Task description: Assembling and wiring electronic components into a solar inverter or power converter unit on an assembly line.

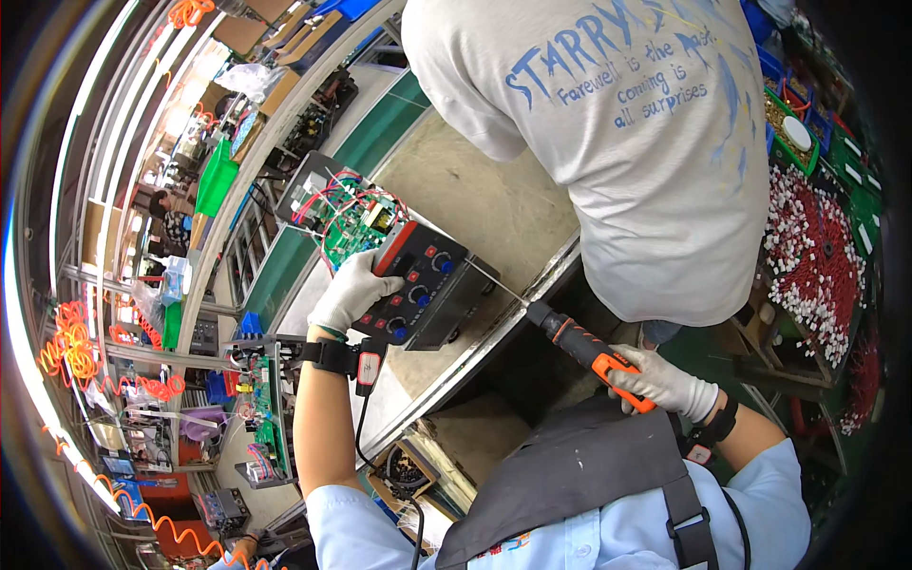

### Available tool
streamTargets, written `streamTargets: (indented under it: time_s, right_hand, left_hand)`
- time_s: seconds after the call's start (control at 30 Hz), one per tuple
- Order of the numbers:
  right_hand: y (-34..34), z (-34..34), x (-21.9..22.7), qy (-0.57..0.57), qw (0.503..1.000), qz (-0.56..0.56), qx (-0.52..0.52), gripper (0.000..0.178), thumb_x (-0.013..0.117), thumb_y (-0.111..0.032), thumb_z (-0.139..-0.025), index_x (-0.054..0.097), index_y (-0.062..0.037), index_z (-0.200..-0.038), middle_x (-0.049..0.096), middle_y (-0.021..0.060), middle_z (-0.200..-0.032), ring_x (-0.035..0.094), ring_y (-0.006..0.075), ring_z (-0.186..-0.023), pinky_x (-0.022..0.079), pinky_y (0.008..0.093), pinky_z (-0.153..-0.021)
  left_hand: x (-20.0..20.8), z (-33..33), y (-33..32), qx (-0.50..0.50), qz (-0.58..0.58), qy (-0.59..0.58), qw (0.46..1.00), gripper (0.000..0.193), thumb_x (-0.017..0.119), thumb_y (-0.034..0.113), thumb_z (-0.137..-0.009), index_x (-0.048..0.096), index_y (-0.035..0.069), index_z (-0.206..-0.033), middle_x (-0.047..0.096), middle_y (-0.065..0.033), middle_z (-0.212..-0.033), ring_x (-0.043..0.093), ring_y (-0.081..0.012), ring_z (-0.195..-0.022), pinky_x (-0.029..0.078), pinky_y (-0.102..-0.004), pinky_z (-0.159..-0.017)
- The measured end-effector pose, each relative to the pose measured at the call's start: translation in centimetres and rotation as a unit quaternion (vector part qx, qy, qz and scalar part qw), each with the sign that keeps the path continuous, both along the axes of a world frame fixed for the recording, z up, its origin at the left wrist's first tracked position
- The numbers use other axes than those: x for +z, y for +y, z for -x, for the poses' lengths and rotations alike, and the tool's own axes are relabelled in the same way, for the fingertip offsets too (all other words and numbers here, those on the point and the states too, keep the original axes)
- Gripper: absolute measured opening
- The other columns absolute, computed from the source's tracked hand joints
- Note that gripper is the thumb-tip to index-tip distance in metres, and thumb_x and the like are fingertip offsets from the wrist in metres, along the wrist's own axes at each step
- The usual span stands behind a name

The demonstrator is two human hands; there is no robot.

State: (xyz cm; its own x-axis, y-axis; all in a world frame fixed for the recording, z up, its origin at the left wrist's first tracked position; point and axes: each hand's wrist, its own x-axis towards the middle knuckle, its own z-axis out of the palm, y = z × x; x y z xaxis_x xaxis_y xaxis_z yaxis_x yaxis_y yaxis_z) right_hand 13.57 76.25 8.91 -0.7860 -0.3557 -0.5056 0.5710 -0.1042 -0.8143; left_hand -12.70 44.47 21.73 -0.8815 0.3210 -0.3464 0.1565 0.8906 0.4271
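Observation:
My left hand (350, 296), in a white glove, grips the edge of a black and red electronic unit (439, 249) on the bench, its thumb lying on the panel. Blue knobs and small red displays show on the unit's front panel. Behind the panel lie an exposed green circuit board (366, 228) and red and blue wires. My gloved right hand (655, 382) is wrapped round a black and orange power screwdriver (591, 353). Its long thin bit points left and reaches the unit's black side; whether the tip sits in a screw is too small to tell.
A person in a white shirt (636, 171) stands close at the far side of the bench (475, 180). More circuit-board units (271, 408) stand to the left. A box of small black parts (404, 470) sits near my left arm. White-tipped red wires (812, 256) are heaped at right.

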Motion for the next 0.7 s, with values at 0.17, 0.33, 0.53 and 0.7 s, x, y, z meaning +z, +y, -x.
streamTargets:
  time_s: [0.17, 0.33, 0.53, 0.7]
  right_hand:
    - [0.2, 0.1, 0.0, -0.054, 0.99, 0.127, 0.012, 0.054, 0.049, -0.055, -0.094, 0.049, -0.0063, -0.119, 0.058, 0.0053, -0.087, 0.059, 0.0098, -0.065, 0.052, 0.0229, -0.063]
    - [0.3, 0.9, 0.5, -0.037, 0.993, 0.114, 0.018, 0.052, 0.049, -0.055, -0.094, 0.05, -0.0066, -0.112, 0.057, 0.0046, -0.081, 0.059, 0.0093, -0.063, 0.051, 0.0232, -0.058]
    - [2.1, 2.2, -0.2, 0.016, 0.998, 0.04, 0.041, 0.056, 0.052, -0.057, -0.091, 0.048, -0.0057, -0.113, 0.055, 0.0047, -0.082, 0.058, 0.0099, -0.06, 0.051, 0.0237, -0.053]
    - [2.2, 2.5, 1.3, 0.041, 0.997, -0.028, 0.055, 0.047, 0.063, -0.04, -0.088, 0.047, -0.0054, -0.115, 0.053, 0.0033, -0.082, 0.056, 0.0103, -0.058, 0.05, 0.0247, -0.053]
  left_hand:
    - [-1.5, 1.0, -1.3, 0.002, -0.029, -0.001, 1.0, 0.032, 0.074, 0.014, -0.075, 0.064, -0.003, -0.1, 0.069, -0.0093, -0.083, 0.065, -0.0155, -0.073, 0.05, -0.0303, -0.069]
    - [-1.7, 1.4, -0.9, 0.004, -0.02, 0.021, 1.0, 0.032, 0.075, 0.014, -0.074, 0.064, -0.003, -0.099, 0.069, -0.0095, -0.083, 0.065, -0.016, -0.073, 0.051, -0.0303, -0.07]
    - [-0.3, 1.1, 1.1, 0.014, -0.01, 0.001, 1.0, 0.032, 0.074, 0.014, -0.073, 0.064, -0.003, -0.099, 0.069, -0.0094, -0.083, 0.066, -0.0159, -0.074, 0.051, -0.0306, -0.07]
    - [0.0, 0.9, 1.1, 0.02, 0.082, 0.042, 0.996, 0.042, 0.077, 0.023, -0.075, 0.063, -0.002, -0.105, 0.069, -0.0113, -0.089, 0.066, -0.0172, -0.08, 0.05, -0.0322, -0.074]
